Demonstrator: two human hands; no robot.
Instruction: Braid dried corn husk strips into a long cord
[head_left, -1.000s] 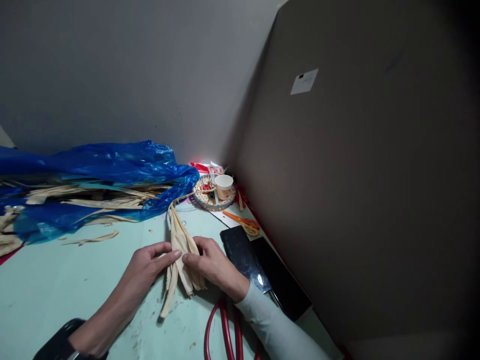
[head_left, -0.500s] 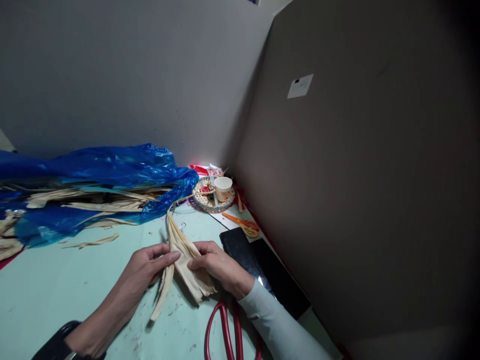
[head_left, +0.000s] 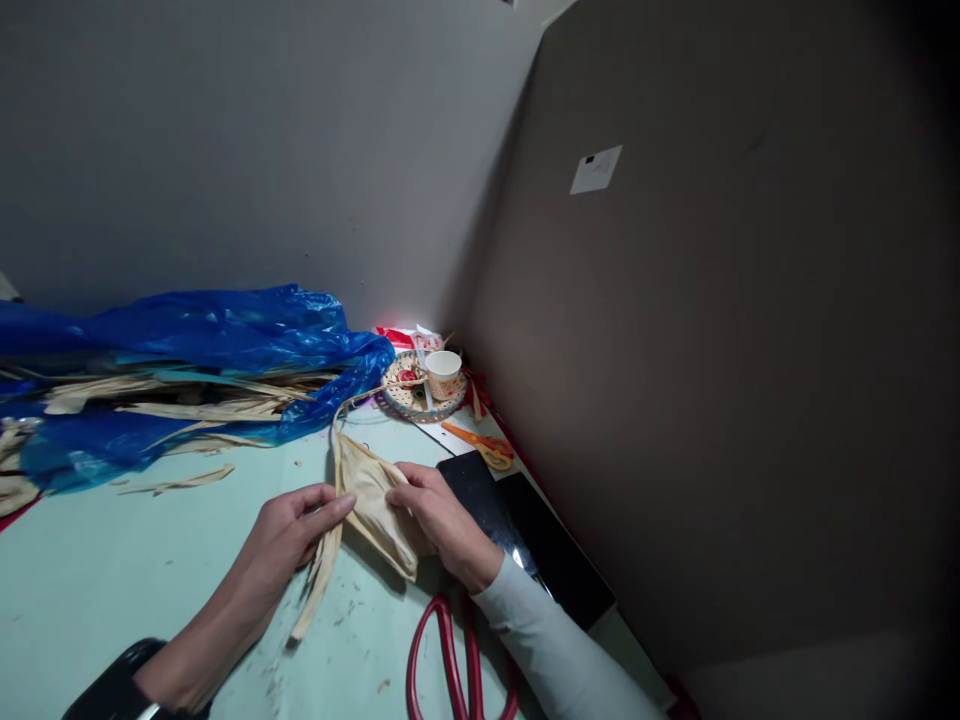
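Observation:
A bundle of pale dried husk strips point(head_left: 369, 497) lies on the light green table point(head_left: 90, 560) in front of me. My left hand point(head_left: 294, 526) pinches a narrow strip at the bundle's left side. My right hand point(head_left: 439, 518) grips the wider husk piece and holds it spread out to the right. One long strip trails down toward me from under my left hand. A thin end of the bundle runs up toward the blue bag.
A blue plastic bag point(head_left: 195, 345) with more dried husk strips lies at the left. A woven tray point(head_left: 414, 397) with a paper cup point(head_left: 442, 373) sits in the corner. Orange scissors point(head_left: 484, 446), a black phone point(head_left: 487, 505), red-handled scissors point(head_left: 450, 665) and a brown board point(head_left: 712, 400) stand at the right.
My right hand has pulled the wide husk piece away to the right and opened it out. My left hand has stayed on the narrow strip, whose loose end swung left.

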